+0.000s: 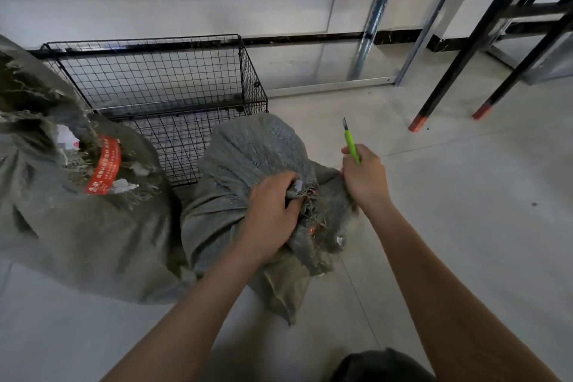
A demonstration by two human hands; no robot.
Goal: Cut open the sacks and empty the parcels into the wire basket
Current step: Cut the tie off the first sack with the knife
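Left hand (pixel 273 217) grips the bunched neck of the near sack (pixel 248 158), with the fingers curled tight into the frayed threads at the top. This sack stands on the floor (pixel 434 195) just in front of the wire basket (pixel 148 71); whether it touches the front edge, I cannot tell. Right hand (pixel 364 178) is closed in a fist around the green knife (pixel 351 143). The blade points up and away from me, clear of the cloth, and the lower edge of the fist is just beside the neck.

I judge that the step in hand is to cut this neck open. To do it well, I would pull the neck upward with the left hand, so that the woven cloth is stretched and the blade does not slip. The cut should begin on the right side of the neck, apart from the left fingers, and go away from my body, never toward the wrist. I would cut shallow, only through the cloth and its tie, because the parcels inside are hidden and a deep blade can damage them.

A second sack (pixel 77 226), with orange tape (pixel 104 164) around its torn mouth, leans at the left beside the basket. I see no parcels in the basket, so I judge the task is in its early part.
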